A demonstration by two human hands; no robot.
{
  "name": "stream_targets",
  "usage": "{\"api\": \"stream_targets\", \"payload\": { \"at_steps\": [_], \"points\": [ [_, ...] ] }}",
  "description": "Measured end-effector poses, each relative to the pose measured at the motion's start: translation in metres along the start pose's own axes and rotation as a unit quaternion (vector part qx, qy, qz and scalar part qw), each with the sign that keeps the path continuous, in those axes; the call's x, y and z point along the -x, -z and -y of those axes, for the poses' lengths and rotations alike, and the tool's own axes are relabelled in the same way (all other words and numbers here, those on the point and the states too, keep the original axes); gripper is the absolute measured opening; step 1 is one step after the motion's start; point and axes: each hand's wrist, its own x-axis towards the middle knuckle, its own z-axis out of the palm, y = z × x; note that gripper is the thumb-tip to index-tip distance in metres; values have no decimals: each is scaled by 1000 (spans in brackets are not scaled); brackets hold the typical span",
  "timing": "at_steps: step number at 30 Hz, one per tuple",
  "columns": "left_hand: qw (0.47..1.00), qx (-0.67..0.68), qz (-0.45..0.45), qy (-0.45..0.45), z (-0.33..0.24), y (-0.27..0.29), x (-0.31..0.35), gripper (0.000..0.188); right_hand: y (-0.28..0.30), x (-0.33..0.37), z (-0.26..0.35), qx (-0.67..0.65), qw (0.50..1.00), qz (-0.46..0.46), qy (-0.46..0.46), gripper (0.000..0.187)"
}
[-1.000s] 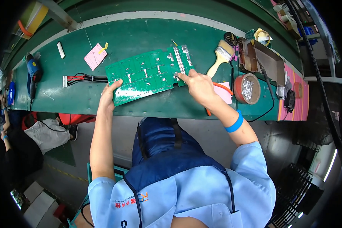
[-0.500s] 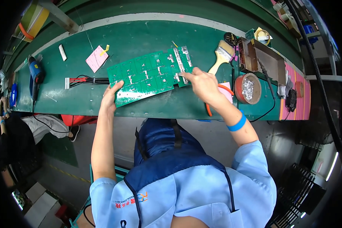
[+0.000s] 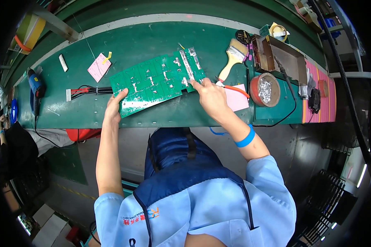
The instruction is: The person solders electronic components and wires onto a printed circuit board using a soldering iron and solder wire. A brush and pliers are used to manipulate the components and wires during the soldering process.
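I see my left hand (image 3: 114, 108) pinching the lower left corner of the green circuit board (image 3: 156, 81), thumb on top, fingers tucked under the edge, so it is closed on the board. The board lies tilted on the green workbench (image 3: 152, 39), stretching from that grip up and to the right, with small silver parts across its face.

Far left of this grip, a blue power screwdriver (image 3: 36, 85) lies on the bench, its cable hanging over the front edge. Just left of the grip sits a bundle of red and black wires with a white connector (image 3: 83, 91). Above it I see a pink paper slip (image 3: 99, 67) with a small yellow tag at its upper corner, and further left a small white stick-shaped piece (image 3: 63, 63).

My right hand (image 3: 212, 99) rests on the board's right edge, fingertips pressing the lower right corner beside a long metal strip; it grips nothing that I can make out, fingers half curled. A blue band circles that wrist. Directly right of this hand lies a pink sheet (image 3: 236, 99) with orange-handled cutters (image 3: 235, 88) across it. Above the hand lies a wooden-handled paintbrush (image 3: 231, 59). Further right stand a round red tub of silver bits (image 3: 265, 89) and an open brown box (image 3: 282, 58).
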Motion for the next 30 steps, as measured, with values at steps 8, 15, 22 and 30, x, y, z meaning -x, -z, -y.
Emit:
{"api": "stream_targets", "payload": {
  "at_steps": [8,15,22,30],
  "points": [
    [999,12,29,7,0,-4,1,53,5,-4,2,11,999,44,-9,38],
    [1000,18,10,-8,1,-2,0,49,3,-11,6,4,999,38,-23,35],
    [999,29,11,-20,2,-3,7,46,21,-15,-18,-268,956,-42,-114,21],
    [999,33,19,-13,0,-3,3,45,25,18,6,-33,998,29,-41,35]
  ]
}}
